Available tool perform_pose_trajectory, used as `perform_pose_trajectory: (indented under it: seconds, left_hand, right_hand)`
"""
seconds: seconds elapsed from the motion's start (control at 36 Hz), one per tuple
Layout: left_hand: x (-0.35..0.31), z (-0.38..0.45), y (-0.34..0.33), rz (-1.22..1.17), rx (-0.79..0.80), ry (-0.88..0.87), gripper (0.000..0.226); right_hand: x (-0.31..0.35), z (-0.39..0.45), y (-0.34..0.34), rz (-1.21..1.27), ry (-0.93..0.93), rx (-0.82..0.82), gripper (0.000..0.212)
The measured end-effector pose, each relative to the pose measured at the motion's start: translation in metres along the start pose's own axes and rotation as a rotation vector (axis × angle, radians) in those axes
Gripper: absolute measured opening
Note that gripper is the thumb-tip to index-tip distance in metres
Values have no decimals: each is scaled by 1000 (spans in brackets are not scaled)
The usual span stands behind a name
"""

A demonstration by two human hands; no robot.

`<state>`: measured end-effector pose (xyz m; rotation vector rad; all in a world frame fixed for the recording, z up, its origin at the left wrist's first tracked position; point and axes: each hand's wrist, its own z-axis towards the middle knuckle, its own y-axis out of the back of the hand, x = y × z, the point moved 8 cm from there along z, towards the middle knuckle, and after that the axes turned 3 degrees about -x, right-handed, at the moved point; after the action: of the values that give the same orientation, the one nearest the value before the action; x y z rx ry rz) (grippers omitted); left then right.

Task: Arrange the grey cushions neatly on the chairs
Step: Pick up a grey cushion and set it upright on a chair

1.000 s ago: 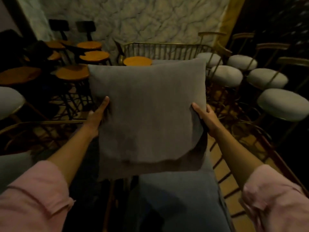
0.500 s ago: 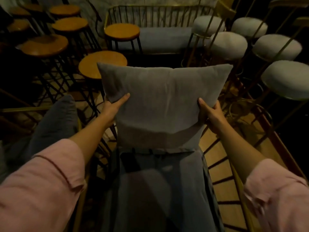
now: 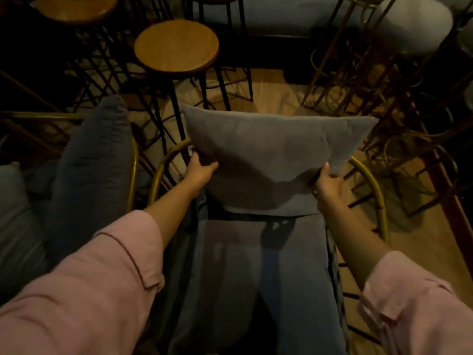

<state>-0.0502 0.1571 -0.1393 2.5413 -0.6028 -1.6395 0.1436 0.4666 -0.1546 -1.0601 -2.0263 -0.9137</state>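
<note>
A square grey cushion stands upright at the back of a gold-framed chair, its lower edge on the chair's grey-blue seat pad. My left hand grips the cushion's lower left edge and my right hand grips its lower right edge. Another dark grey cushion leans upright in the neighbouring chair on the left.
A round wooden stool on black legs stands just behind the chair, with more wooden stools at the far left. White padded stools on gold wire legs crowd the right. A grey bench seat lies at the back. Wooden floor shows between the legs.
Both hands have lowered the cushion from chest height down onto the chair's back. The view has tilted downward, and my fingers have curled tighter on the lower corners.
</note>
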Motion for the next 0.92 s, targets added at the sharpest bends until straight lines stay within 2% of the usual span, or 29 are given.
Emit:
perform_pose_trajectory:
  seconds: [0.06,0.11,0.19,0.28,0.33,0.42,0.47,0.53,0.56,0.61,0.64,0.67,0.78,0.92]
  left_hand:
    - [0,-8,18,60,0,-43,83]
    - [1,-20,45,67,-43,-74,85]
    - [-6,-47,102,36,-174,-224,62]
    - [-6,-70,185,82,-433,-392,38]
    - [4,-80,242,122,-593,-442,28]
    - [39,-79,317,121,-713,-370,25]
    - [75,-72,357,130,-736,-249,28]
    - [110,-64,388,164,-741,-130,31]
    - [126,-60,399,171,-734,-75,33]
    - [153,-50,417,174,-712,13,35]
    - [167,-43,424,179,-701,43,35]
    - [179,-35,430,184,-680,76,35]
    - [222,6,440,162,-564,231,42]
    - [252,58,446,28,-471,385,43]
  right_hand:
    - [-15,-14,-14,11,-51,4,73]
    - [-22,-47,-40,-36,-22,103,63]
    - [-30,-113,-89,-137,46,303,49]
    - [-42,-184,-146,-263,60,587,46]
    - [-49,-226,-177,-388,38,716,45]
    - [-51,-278,-227,-452,142,820,57]
    - [-58,-300,-261,-499,180,850,87]
    - [-75,-318,-292,-545,181,874,87]
    - [-84,-324,-307,-540,189,868,90]
    - [-90,-341,-333,-495,247,825,116]
    - [-101,-343,-348,-469,287,823,122]
    - [-114,-341,-363,-441,319,809,123]
    - [-97,-398,-372,-524,379,621,125]
    - [-109,-397,-386,-623,474,302,128]
